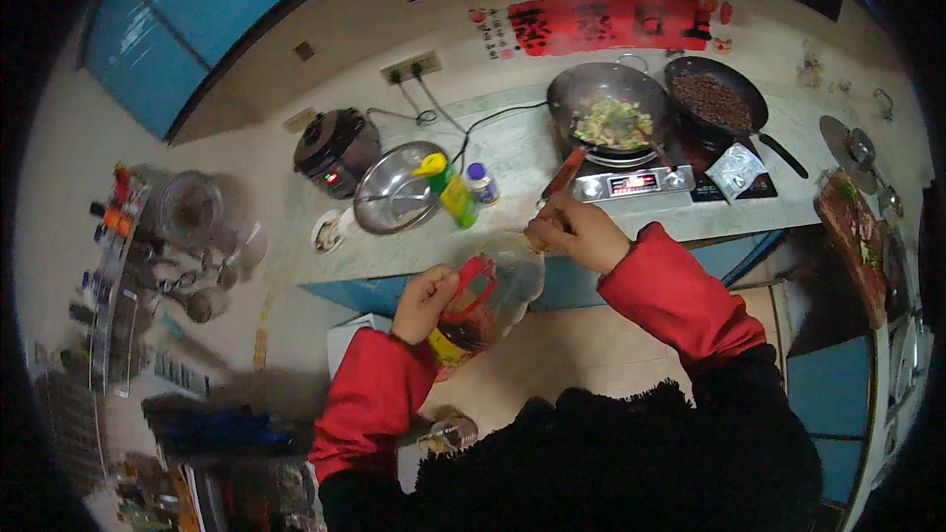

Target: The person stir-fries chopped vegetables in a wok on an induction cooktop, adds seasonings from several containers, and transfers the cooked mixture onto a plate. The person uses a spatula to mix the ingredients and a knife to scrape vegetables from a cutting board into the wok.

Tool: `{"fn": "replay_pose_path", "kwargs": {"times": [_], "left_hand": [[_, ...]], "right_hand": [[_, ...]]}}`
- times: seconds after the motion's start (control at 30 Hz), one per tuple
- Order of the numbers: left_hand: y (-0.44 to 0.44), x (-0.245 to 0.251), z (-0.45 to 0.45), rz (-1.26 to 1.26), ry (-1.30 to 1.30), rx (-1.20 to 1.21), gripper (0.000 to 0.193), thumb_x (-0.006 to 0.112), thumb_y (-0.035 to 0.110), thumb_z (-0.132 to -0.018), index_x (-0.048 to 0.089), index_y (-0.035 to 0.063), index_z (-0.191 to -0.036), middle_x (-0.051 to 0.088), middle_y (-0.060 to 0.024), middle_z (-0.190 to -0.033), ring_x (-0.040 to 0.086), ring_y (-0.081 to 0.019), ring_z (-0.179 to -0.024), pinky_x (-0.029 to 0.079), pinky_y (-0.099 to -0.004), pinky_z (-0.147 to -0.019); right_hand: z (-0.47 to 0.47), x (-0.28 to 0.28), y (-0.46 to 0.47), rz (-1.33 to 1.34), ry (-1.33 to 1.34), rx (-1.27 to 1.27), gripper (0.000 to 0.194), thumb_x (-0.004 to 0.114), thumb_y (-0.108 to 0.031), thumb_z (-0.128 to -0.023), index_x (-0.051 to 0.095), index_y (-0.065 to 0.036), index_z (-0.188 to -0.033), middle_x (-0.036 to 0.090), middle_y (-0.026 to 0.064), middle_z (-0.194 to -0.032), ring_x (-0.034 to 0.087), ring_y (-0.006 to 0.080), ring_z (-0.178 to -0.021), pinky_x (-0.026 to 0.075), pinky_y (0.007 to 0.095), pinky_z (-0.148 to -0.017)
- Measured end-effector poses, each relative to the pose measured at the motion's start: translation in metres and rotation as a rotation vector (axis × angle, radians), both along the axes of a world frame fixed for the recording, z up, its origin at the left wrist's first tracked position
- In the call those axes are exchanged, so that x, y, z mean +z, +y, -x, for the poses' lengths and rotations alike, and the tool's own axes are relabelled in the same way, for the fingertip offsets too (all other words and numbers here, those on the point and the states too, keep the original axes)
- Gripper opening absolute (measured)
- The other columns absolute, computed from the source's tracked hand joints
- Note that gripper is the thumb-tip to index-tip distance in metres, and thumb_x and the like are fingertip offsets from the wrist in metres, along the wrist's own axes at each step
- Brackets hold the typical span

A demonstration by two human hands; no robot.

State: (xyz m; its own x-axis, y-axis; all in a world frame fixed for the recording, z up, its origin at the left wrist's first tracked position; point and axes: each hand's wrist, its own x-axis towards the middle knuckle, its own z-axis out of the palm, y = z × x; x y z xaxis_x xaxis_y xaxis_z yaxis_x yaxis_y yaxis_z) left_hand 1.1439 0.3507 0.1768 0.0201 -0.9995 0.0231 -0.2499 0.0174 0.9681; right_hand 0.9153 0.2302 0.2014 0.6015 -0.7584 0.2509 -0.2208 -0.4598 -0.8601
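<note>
My left hand (426,303) grips the red handle of a clear plastic jug (510,277). The jug is tilted, its mouth end up and to the right, with dark liquid low inside and a yellow label. The fingers of my right hand (580,230) are closed at the jug's mouth end; a cap cannot be made out there. Just beyond that hand, the wooden handle (566,171) of a utensil slants out from a wok (569,92). Chopped green and pale food (613,123) lies in the wok, which sits on an induction cooker (632,183) with a lit display.
A frying pan (761,100) of dark brown pieces stands right of the wok, near a foil packet (737,172). Left are a green bottle (451,192), purple-capped bottle (482,183), steel bowl (377,196) and cooker (340,144). A cutting board (846,236) lies far right.
</note>
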Motion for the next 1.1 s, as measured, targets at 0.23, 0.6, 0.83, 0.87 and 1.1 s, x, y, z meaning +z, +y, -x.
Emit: {"fn": "replay_pose_path", "kwargs": {"times": [0.23,0.6,0.83,0.87,1.1], "left_hand": [[-0.169,-0.003,0.017,-0.288,0.318,-0.105,0.018,0.044,0.02,-0.084,0.05,0.0052,-0.077,0.045,0.0025,-0.062,0.039,-0.0041,-0.055,0.031,-0.0178,-0.048],[-0.396,0.023,0.029,-0.438,-0.323,-0.358,0.036,0.047,0.038,-0.078,0.048,0.0084,-0.058,0.044,0.0008,-0.052,0.039,-0.0089,-0.045,0.033,-0.0255,-0.043],[-0.469,0.001,0.099,0.004,-1.415,-0.206,0.031,0.054,0.036,-0.073,0.06,0.0056,-0.066,0.058,-0.0139,-0.064,0.057,-0.0242,-0.06,0.042,-0.0371,-0.053],[-0.476,-0.003,0.111,0.054,-1.461,-0.154,0.026,0.055,0.034,-0.071,0.062,0.0092,-0.07,0.059,-0.0147,-0.072,0.058,-0.0277,-0.069,0.043,-0.0413,-0.06],[-0.527,-0.023,0.157,0.296,-1.96,-0.508,0.014,0.053,0.021,-0.065,0.063,0.0139,-0.072,0.06,-0.0081,-0.069,0.058,-0.0219,-0.07,0.044,-0.0336,-0.064]], "right_hand": [[0.049,0.004,-0.124,0.197,0.009,0.131,0.027,0.052,-0.026,-0.077,0.049,-0.003,-0.092,0.054,0.0115,-0.072,0.055,0.0239,-0.067,0.042,0.0304,-0.06],[0.142,0.033,-0.279,0.809,0.168,-0.109,0.027,0.052,-0.015,-0.074,0.046,-0.004,-0.099,0.049,0.0127,-0.084,0.048,0.0302,-0.081,0.039,0.036,-0.071],[0.151,-0.041,-0.337,0.71,0.337,-0.141,0.025,0.056,-0.017,-0.071,0.05,-0.009,-0.094,0.049,0.0081,-0.077,0.05,0.0249,-0.076,0.042,0.0332,-0.064],[0.152,-0.051,-0.341,0.68,0.336,-0.13,0.024,0.055,-0.018,-0.072,0.05,-0.009,-0.093,0.049,0.0081,-0.077,0.05,0.0248,-0.075,0.042,0.0333,-0.063],[0.164,-0.085,-0.356,0.561,0.275,-0.081,0.022,0.052,-0.02,-0.074,0.048,-0.011,-0.094,0.051,0.0068,-0.079,0.051,0.0244,-0.075,0.042,0.0336,-0.063]]}}
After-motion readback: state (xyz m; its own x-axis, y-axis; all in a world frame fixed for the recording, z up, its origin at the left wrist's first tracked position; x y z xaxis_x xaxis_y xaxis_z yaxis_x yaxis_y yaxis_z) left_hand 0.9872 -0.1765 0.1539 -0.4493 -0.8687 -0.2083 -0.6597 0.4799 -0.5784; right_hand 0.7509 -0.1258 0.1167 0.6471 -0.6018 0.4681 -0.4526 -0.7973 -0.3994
